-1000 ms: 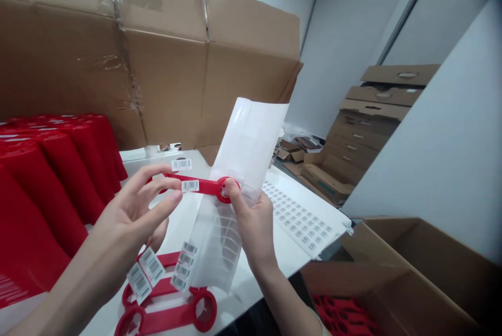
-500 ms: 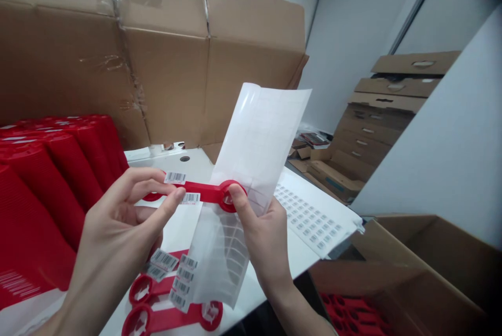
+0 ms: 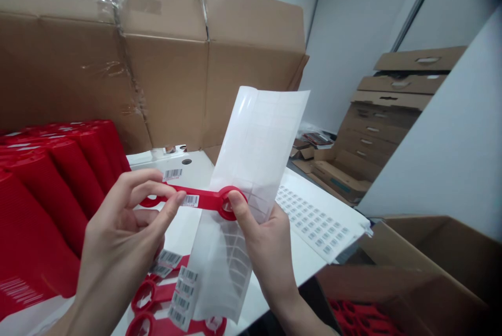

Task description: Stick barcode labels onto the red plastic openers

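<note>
**Left hand [image 3: 125, 226] and right hand [image 3: 266, 242] meet over a red ring-ended handle [image 3: 207, 200], barcode label [image 3: 191, 200] on the bar!**

Head view, and it's all happening above the desk [image 3: 202, 166]. Right hand has the handle firmly, thumb pressed over the near ring, the translucent backing sheet [image 3: 262, 137] caught in that same grip behind it. Left hand is drawn narrow, thumb and fingertips closed on the left end of the label where it overlaps the bar. Stuck down or merely laid against it? Can't tell from here.

And look at the supply: a second label [image 3: 172, 174] rides at the left index fingertip, a couple more labels [image 3: 168, 258] hang below the lower fingers, and a strip of four labels [image 3: 182, 294] clings to the sheet's lower edge.

So this looks like the labelling step, right at the placing. Judging by that, the next move calls for a straight, flat press along the bar, then an easy release that doesn't drag the label or let the spare stray onto it.

Below, more red handles [image 3: 168, 325] lie on the desk, partly behind the sheet; off to the right, a printed label sheet [image 3: 314, 221] lies flat.
</note>
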Demonstrator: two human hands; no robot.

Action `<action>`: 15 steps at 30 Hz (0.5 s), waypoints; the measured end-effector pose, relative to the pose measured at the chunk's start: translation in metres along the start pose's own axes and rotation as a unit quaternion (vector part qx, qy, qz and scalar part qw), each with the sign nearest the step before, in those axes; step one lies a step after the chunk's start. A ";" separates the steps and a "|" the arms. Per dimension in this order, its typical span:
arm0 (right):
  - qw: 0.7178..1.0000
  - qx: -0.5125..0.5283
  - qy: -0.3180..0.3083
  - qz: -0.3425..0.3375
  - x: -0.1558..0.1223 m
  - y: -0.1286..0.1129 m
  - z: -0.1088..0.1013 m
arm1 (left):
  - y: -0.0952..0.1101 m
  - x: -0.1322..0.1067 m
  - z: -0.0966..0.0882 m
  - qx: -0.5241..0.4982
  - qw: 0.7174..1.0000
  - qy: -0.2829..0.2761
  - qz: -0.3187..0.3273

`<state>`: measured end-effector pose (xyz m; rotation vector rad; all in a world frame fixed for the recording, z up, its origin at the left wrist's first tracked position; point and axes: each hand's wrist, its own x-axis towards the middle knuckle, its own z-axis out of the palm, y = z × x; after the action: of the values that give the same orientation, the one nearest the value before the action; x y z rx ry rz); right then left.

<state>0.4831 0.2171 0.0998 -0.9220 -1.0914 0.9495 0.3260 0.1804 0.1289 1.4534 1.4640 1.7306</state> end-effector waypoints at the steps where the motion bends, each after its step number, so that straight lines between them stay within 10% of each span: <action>1: 1.000 -0.002 0.001 0.000 0.000 0.000 0.000 | 0.000 0.000 0.001 -0.001 1.000 -0.001 -0.003; 7: 1.000 -0.007 0.007 0.000 0.000 -0.001 0.000 | -0.003 -0.001 0.009 0.008 0.999 0.027 -0.023; 15: 1.000 0.002 0.016 0.007 -0.002 0.000 0.001 | -0.014 -0.001 0.012 0.180 0.975 0.023 0.127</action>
<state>0.4818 0.2153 0.0992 -0.9396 -1.0559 0.9456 0.3334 0.1894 0.1142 1.8685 1.7501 1.7145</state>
